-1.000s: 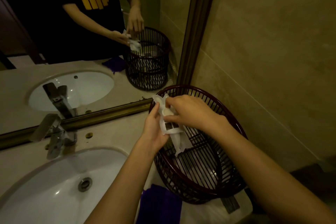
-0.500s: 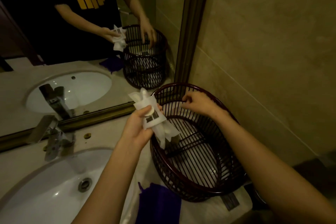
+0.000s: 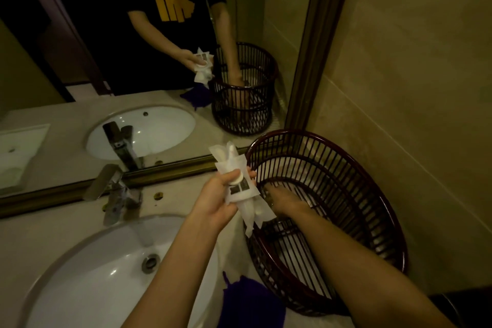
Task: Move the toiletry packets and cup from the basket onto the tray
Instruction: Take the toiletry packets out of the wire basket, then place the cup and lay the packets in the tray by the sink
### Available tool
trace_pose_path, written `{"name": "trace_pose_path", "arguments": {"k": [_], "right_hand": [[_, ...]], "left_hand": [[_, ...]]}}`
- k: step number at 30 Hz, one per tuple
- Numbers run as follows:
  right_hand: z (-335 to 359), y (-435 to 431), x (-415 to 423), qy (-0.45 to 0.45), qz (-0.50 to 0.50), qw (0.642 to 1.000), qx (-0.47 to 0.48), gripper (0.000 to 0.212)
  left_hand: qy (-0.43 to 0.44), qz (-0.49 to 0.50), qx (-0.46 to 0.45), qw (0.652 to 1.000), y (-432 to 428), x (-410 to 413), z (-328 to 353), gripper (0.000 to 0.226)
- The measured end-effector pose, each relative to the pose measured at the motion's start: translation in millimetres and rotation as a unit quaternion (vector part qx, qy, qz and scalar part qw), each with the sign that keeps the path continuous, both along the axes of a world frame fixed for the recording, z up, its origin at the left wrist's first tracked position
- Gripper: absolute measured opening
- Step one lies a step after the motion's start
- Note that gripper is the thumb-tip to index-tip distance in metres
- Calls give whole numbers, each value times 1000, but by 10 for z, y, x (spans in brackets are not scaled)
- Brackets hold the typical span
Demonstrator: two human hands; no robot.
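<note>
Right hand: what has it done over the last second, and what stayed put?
The right hand let go of the toiletry packets, paused at the rim of the basket, then reached down inside it. The left hand kept its grip on the packets, drawing them slightly left of the rim. The basket stayed in place.

My left hand [image 3: 213, 202] was raised with fingers clenched; my right hand [image 3: 286, 201] reached forward and down, fingers hidden.

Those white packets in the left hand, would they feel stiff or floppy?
Probably floppy: the white packets droop below the left hand, ends crumpled. Likely light, since thumb and fingers alone hold the bunch. Possibly slippery if the wrapping is plastic; that is unclear.
</note>
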State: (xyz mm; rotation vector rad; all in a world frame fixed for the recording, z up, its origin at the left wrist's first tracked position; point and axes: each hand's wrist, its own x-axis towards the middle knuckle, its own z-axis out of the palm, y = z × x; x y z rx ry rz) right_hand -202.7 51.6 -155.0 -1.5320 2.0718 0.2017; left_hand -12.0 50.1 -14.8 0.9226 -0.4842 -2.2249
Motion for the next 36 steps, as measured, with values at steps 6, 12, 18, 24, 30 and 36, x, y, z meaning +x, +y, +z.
{"name": "trace_pose_path", "arguments": {"k": [6, 12, 18, 24, 30, 36], "right_hand": [[52, 2, 20, -6, -19, 1000, -23, 73], [301, 67, -146, -9, -63, 994, -89, 68], [760, 250, -368, -51, -184, 959, -210, 73], [1278, 462, -295, -233, -239, 870, -363, 68], [1950, 544, 251, -432, -260, 745, -437, 69], [2166, 630, 1182, -614, -191, 664, -381, 62]], "left_hand": [[13, -22, 6, 1000, -57, 27, -16, 28], [8, -43, 3, 999, -108, 52, -22, 31], [25, -71, 4, 997, -163, 264, -29, 32], [56, -88, -2, 995, -216, 580, 74, 30], [48, -51, -18, 997, -242, 982, 222, 35], [71, 5, -36, 997, 9, 1572, 259, 36]]}}
